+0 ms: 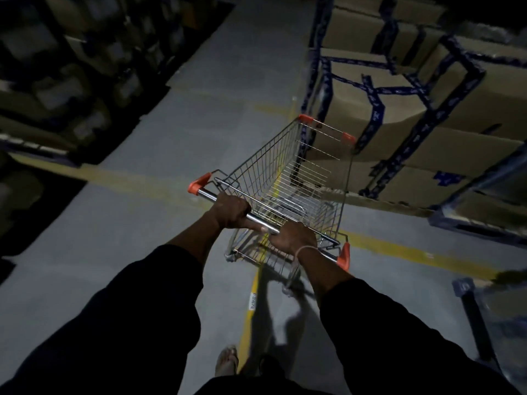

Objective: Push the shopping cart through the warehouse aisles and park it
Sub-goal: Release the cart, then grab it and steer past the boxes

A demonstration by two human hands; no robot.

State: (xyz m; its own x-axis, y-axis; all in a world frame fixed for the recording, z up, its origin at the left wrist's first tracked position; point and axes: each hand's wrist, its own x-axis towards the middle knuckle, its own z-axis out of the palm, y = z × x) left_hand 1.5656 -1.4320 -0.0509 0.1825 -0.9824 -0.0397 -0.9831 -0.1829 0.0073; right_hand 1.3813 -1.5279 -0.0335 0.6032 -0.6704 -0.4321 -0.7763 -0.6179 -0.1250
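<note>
A wire shopping cart [288,178] with orange corner caps stands on the grey floor in front of me, its basket empty and its nose angled up and to the right toward stacked boxes. My left hand [229,212] is wrapped around the chrome handle bar [206,193] near its left end. My right hand [293,238] grips the same bar further right, a thin band on its wrist. Both arms wear dark sleeves.
Cardboard boxes taped in blue [399,104] fill blue racking on the right, close to the cart's front. Dark shelving [71,75] lines the left side. Yellow floor lines [413,255] cross the aisle. A dark rack post [476,317] stands at the lower right.
</note>
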